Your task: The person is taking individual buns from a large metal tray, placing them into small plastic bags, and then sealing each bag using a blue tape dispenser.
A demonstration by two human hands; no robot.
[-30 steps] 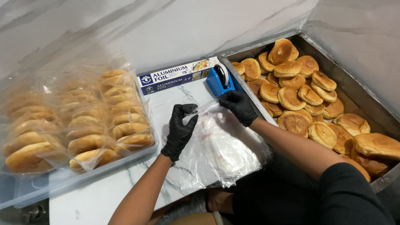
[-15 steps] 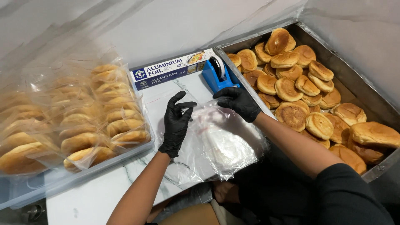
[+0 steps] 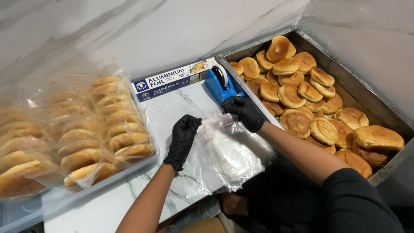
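since the earlier frame my hands have slid down the counter toward me, off the blue tape dispenser (image 3: 221, 84). my left hand (image 3: 183, 139), black-gloved, has its fingers curled together, pinching the top edge of a clear plastic bag (image 3: 224, 157) that lies empty on the marble counter (image 3: 172, 108); my right hand (image 3: 243, 113) grips its far corner. a plastic bin (image 3: 86, 181) at left holds many bagged buns (image 3: 108, 129), so plenty is done; a metal tray (image 3: 366, 99) at right still holds loose buns (image 3: 297, 95).
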